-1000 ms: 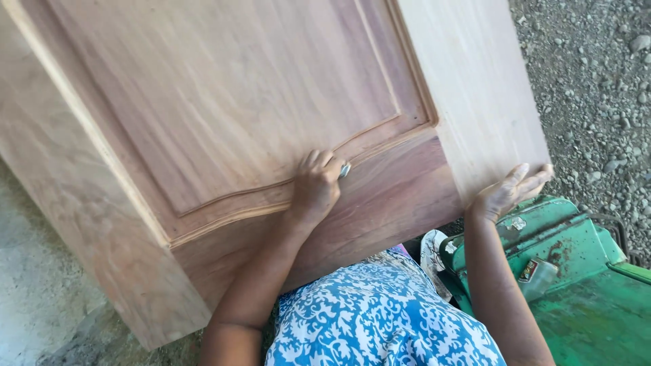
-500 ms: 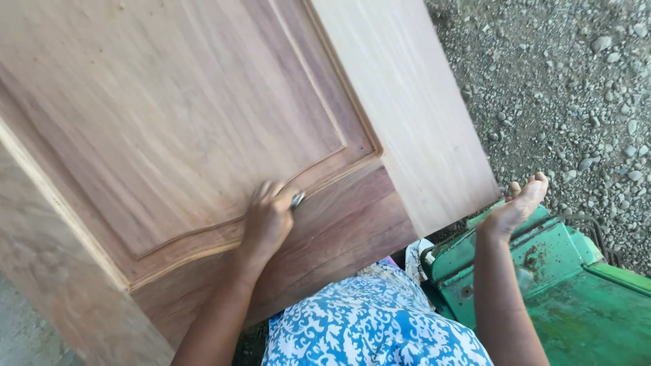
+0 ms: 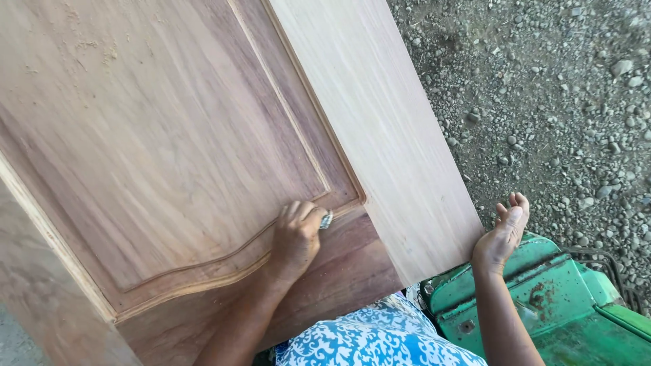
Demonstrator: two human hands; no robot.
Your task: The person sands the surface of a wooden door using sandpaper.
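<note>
Green metal machine [image 3: 563, 298] sits low on the right, just under the door's near corner, with grey gravel [image 3: 556, 95] spreading out beyond it. A big unfinished wooden door [image 3: 169, 149] fills the view, tilted, with a raised panel and curved moulding. Left hand [image 3: 297, 238] is curled tight on a small metal tool [image 3: 326, 220], pressed into the moulding groove near the panel's corner. Right hand [image 3: 502, 234] is open, fingers spread, just off the door's right edge, not touching.

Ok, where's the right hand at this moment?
In the head view the right hand is open, palm up, just off the wooden door's right edge, above the green machine.
</note>
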